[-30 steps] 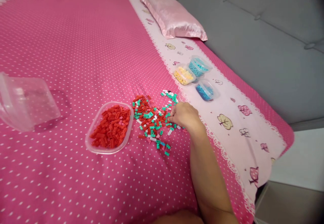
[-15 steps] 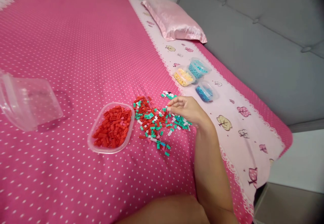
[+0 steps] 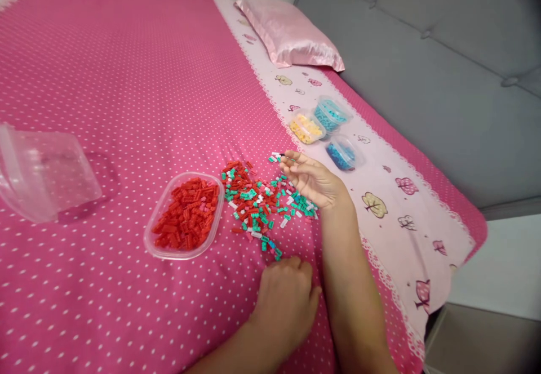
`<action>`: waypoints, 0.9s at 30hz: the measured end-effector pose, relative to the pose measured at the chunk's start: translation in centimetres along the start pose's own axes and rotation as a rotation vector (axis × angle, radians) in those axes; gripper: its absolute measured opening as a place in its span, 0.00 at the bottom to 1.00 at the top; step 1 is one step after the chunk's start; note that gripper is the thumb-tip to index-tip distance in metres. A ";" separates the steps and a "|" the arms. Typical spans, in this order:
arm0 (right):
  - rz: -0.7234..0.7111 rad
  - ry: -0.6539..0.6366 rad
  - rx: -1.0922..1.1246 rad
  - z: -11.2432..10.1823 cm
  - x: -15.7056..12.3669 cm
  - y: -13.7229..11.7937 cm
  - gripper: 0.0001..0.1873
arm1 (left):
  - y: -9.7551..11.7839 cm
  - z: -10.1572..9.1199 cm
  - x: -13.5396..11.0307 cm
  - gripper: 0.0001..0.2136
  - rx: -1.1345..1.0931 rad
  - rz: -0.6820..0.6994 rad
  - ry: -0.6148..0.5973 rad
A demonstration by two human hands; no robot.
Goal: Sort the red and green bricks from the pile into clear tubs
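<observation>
The bare right hand (image 3: pixel 313 181) has lifted from the scattered pile of small red, green and white plastic bricks (image 3: pixel 249 196) and rolled over, its palm showing and its pinched fingers loosened into a curve. The bare left hand (image 3: pixel 286 295) has come into view, knuckles up, toward the headboard edge of the pink, white-dotted fabric bedspread (image 3: pixel 127 306), beside the pile's near end.
</observation>
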State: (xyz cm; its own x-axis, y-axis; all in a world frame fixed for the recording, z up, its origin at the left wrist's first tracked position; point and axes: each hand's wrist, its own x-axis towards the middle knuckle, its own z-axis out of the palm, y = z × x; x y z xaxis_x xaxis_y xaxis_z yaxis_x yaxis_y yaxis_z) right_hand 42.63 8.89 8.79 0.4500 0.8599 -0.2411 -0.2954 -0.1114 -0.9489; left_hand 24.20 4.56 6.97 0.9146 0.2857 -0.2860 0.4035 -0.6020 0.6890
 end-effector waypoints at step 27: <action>0.034 0.019 -0.942 -1.2 0.6 1.7 0.07 | 0.3 0.5 -0.2 0.11 0.083 0.014 -0.059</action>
State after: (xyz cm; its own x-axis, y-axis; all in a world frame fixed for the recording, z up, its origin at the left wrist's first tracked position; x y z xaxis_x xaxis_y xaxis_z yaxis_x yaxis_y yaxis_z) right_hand 43.42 8.60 6.78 0.4696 0.8415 -0.2671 0.4906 -0.5002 -0.7135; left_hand 24.15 3.96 6.86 0.9191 0.2342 -0.3168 0.3890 -0.6662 0.6362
